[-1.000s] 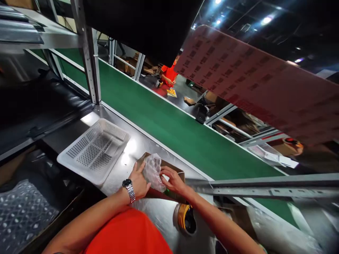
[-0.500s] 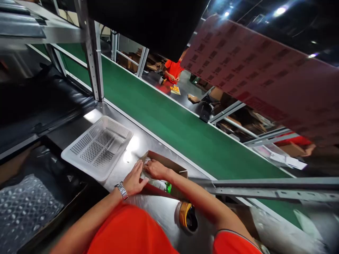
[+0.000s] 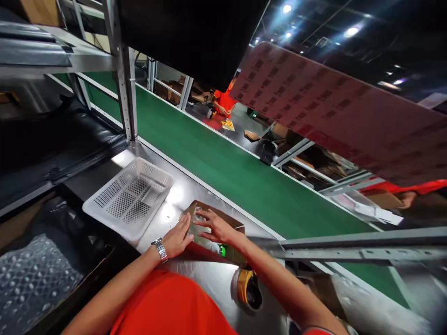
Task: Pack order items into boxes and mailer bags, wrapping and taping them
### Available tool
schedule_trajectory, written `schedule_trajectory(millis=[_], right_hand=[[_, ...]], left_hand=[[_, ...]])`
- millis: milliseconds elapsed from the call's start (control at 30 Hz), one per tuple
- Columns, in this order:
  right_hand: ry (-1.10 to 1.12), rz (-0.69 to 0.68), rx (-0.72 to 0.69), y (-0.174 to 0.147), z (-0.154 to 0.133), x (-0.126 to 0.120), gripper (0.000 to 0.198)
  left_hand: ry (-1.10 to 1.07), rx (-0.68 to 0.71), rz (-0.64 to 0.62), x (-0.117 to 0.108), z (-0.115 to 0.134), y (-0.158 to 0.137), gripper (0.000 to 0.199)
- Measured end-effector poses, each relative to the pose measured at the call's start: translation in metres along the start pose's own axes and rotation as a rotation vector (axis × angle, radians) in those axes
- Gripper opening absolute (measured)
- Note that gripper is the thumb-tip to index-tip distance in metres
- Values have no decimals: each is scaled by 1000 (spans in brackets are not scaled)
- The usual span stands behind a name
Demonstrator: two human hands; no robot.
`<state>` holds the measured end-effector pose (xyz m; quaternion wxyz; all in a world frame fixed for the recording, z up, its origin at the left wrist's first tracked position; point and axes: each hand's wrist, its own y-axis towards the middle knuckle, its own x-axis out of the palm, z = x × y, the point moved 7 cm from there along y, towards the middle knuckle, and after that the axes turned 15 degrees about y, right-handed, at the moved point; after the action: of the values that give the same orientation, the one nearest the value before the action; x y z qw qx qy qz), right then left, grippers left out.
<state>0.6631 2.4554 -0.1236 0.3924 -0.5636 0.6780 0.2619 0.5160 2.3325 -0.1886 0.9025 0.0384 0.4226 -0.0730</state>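
An open cardboard box [image 3: 233, 219] lies on the metal bench in front of me. Inside it are clear plastic wrap [image 3: 199, 232] and a pale item with a green cap [image 3: 222, 251]. My left hand [image 3: 177, 238], with a metal watch on its wrist, rests flat against the box's left end, fingers stretched out. Over the box opening, my right hand [image 3: 217, 227] has its fingers spread above the plastic wrap and grips nothing. A tape dispenser with an orange-yellow roll [image 3: 244, 286] sits on the bench close to my body, below the box.
A white perforated basket [image 3: 127, 225] stands left of the box. Beyond the bench runs a green conveyor belt [image 3: 209, 156]. Bubble wrap [image 3: 42, 274] fills a carton at lower left. A metal rail [image 3: 349, 246] crosses on the right. Across the belt, a person in red [image 3: 225, 101] works.
My right hand has lifted out of the plastic wrap and its fingers have spread. My left hand stays at the box end. The camera view has shifted slightly.
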Motion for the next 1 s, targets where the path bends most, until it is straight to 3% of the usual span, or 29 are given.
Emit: schedule_trajectory(millis=[100, 167, 333, 433, 533, 633, 700, 733, 833, 900, 933, 1000], right_hand=[[-13, 149, 145, -44, 12, -17, 55], [1, 83, 197, -47, 17, 0, 59], [13, -170, 81, 19, 14, 73, 34], [6, -219, 102, 54, 16, 96, 25], [41, -223, 63, 54, 11, 91, 27], [68, -204, 8, 12, 7, 65, 37], [86, -65, 8, -37, 11, 37, 45], [102, 68, 37, -68, 17, 20, 48], [210, 654, 279, -172, 51, -22, 48], [417, 926, 496, -225, 78, -16, 76], [576, 984, 595, -236, 91, -3, 98], [915, 982, 741, -229, 108, 35, 124]], left_hand=[[31, 16, -10, 0, 0, 1, 84], [58, 30, -4, -2, 0, 1, 83], [114, 113, -37, -6, 5, 6, 78], [140, 197, -84, -8, 8, 17, 70], [189, 249, -207, -8, 6, 28, 77], [247, 290, -308, -10, 5, 34, 103], [271, 307, -356, -9, 4, 36, 108], [281, 309, -379, -8, 2, 37, 106], [301, 310, -422, 1, -3, 41, 97], [293, 318, -402, 5, -8, 44, 88], [280, 328, -383, 6, -11, 45, 85], [237, 351, -334, 9, -17, 45, 78]])
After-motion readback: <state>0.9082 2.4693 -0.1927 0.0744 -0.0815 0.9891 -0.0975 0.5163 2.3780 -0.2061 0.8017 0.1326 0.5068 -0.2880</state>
